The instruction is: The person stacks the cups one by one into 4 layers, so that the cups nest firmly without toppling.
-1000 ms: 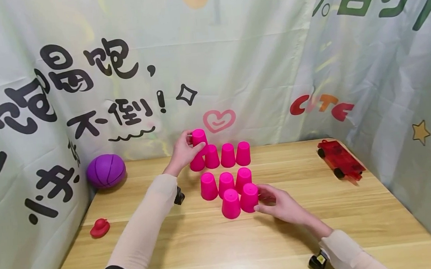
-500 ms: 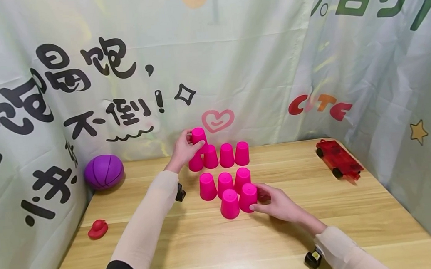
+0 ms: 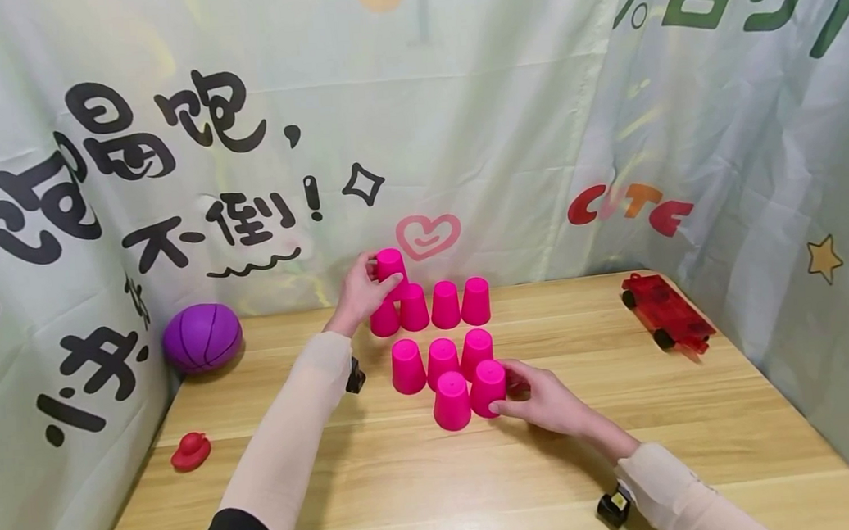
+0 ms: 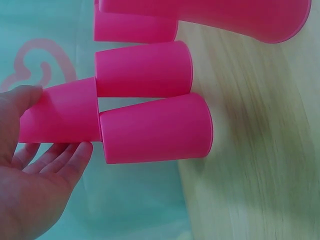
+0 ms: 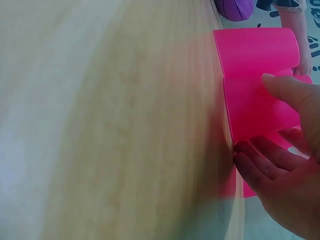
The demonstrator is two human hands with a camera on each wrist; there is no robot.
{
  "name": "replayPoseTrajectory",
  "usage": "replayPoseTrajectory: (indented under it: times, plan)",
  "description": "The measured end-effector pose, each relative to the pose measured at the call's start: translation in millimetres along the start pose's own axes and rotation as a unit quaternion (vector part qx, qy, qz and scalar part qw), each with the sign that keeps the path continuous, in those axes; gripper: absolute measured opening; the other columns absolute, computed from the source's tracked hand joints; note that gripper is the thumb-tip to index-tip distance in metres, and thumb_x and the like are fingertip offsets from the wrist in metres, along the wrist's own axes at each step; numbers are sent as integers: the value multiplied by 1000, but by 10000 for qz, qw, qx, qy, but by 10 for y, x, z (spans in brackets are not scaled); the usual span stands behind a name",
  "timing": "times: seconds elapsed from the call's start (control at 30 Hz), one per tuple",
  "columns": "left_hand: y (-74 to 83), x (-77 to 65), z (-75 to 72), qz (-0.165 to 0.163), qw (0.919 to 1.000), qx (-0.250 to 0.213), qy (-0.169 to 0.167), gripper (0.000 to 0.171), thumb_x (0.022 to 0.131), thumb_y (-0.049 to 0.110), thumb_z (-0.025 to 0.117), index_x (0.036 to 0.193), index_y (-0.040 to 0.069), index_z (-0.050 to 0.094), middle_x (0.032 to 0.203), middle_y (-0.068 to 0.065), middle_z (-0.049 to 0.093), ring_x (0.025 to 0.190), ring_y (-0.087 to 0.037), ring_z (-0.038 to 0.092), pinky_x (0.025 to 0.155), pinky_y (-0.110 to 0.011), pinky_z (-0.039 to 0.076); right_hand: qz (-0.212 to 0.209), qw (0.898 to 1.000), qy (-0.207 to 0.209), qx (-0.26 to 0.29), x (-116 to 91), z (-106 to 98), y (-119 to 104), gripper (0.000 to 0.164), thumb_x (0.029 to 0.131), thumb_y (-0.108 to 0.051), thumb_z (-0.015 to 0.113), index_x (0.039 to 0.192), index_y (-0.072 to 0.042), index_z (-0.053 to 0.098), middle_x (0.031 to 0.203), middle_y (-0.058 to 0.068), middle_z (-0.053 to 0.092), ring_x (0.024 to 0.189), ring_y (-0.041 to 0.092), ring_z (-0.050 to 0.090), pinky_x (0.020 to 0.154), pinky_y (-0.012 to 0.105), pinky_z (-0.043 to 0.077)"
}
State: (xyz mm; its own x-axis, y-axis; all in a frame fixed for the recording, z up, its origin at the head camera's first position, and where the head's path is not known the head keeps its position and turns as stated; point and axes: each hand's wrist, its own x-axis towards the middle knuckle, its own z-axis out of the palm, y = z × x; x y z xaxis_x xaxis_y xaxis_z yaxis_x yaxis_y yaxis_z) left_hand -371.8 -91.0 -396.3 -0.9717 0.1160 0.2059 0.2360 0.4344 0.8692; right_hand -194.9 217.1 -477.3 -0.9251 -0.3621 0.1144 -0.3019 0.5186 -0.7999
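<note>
My left hand grips an upside-down pink cup between thumb and fingers. In the left wrist view that cup sits across the bases of two neighbouring cups, its rim right at them. The back row holds several upturned pink cups side by side. Nearer to me, more upturned cups stand in a cluster. My right hand holds the front right cup of that cluster, thumb on the near side and fingers behind, as the right wrist view also shows on the cup.
A purple ball lies at the table's back left, and a red rubber duck near the left edge. On the right rests a red toy car. A printed curtain hangs behind the wooden table.
The whole scene shifts slightly left in the head view. Both hands keep their holds, and the cups stay in the same arrangement.
</note>
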Motion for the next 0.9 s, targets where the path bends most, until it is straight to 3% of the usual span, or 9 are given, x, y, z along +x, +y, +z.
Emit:
replayPoseTrajectory:
  times: [0.63, 0.9]
  plan:
    - [-15, 3, -31, -95, 9999, -86, -67, 67, 96, 23, 78, 152, 7, 45, 136, -22, 61, 127, -40, 61, 107, -51, 56, -52, 10000, 39, 4, -13, -1, 24, 64, 91, -25, 85, 145, -5, 57, 124, 9, 73, 107, 23, 70, 98, 46, 61]
    - [-55, -48, -115, 39, 9997, -226, -127, 70, 95, 25, 79, 153, 6, 45, 138, -25, 61, 130, -43, 61, 111, -54, 54, 164, 9996, 92, 219, -51, -48, -10, 65, 91, -23, 85, 145, -3, 56, 128, 15, 71, 113, 31, 71, 100, 47, 61]
